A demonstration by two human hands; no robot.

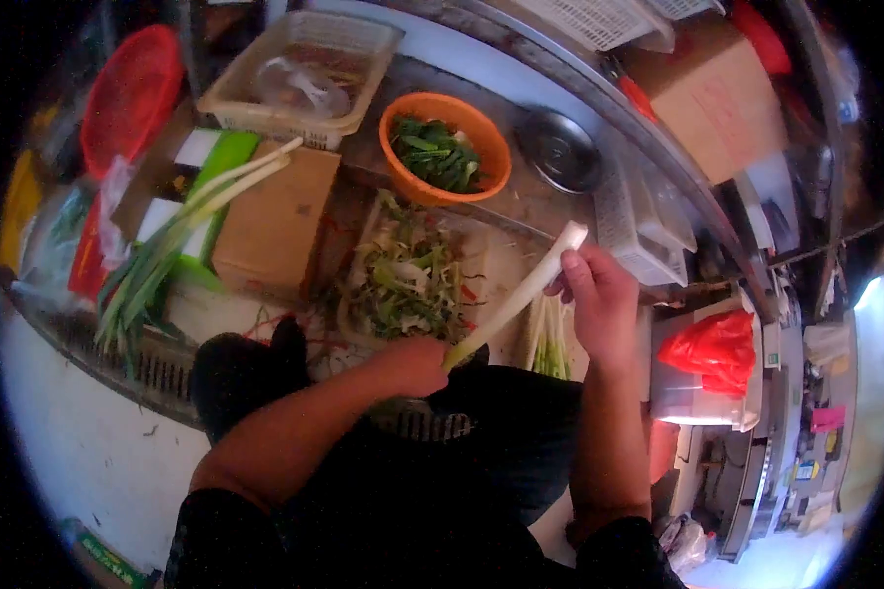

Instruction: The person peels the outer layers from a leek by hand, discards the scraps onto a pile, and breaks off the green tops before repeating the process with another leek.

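Observation:
A long pale leek or green onion stalk point(521, 293) slants between my hands. My left hand point(410, 367) is closed round its greener lower end. My right hand point(599, 299) grips it near the white top end, with the thumb against it. Below the stalk, a shallow tray point(349, 312) holds green and pale trimmings point(413, 275). More green onion stalks point(550, 339) lie beside my right wrist, partly hidden. At the left, several long green onions point(182, 221) rest across a cardboard box point(275, 216).
An orange bowl point(496, 177) of cut greens stands beyond the trimmings, beside a dark round lid point(558, 149). A beige basket point(368, 44) is at the back left. A red basket point(133, 98) stands far left. At the right is a white bin point(697, 404) with a red bag point(712, 353).

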